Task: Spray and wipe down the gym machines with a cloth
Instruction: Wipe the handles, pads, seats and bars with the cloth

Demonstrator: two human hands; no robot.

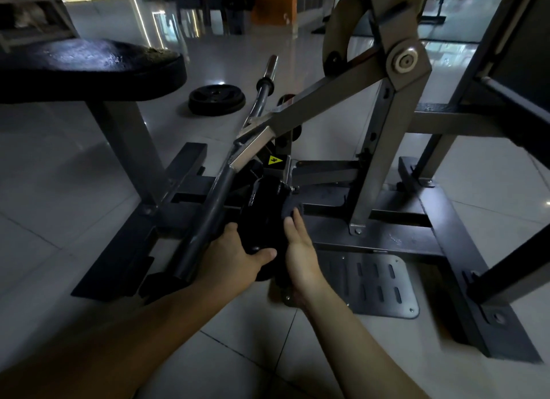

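Your right hand (pixel 300 250) lies flat along the side of the black padded roller (pixel 262 211); its fingers (pixel 293 224) are straight and close together, their tips pressing a small dark grey cloth (pixel 290 209) against the pad; most of the cloth is hidden under those tips and blends into the dark roller, so its edges are hard to trace. Your left hand (pixel 235 257) grips the roller's near end, thumb wrapped across the front, the other fingers curled out of sight behind it. Pale lettering runs along the roller's side but is too dim to read; just beyond, a yellow triangular warning sticker (pixel 275 160) sits on the grey steel machine frame (pixel 327 107), its pictogram too small to make out. A grey slotted metal foot plate (pixel 384 279) lies beside your right wrist. Farther off, a black padded seat (pixel 89 65) is cut off at the left edge; a black round weight plate (pixel 217 99) lies flat on the pale tiled floor (pixel 59 166), near a chrome barbell (pixel 269 71). The frame's upper arms run out of view.
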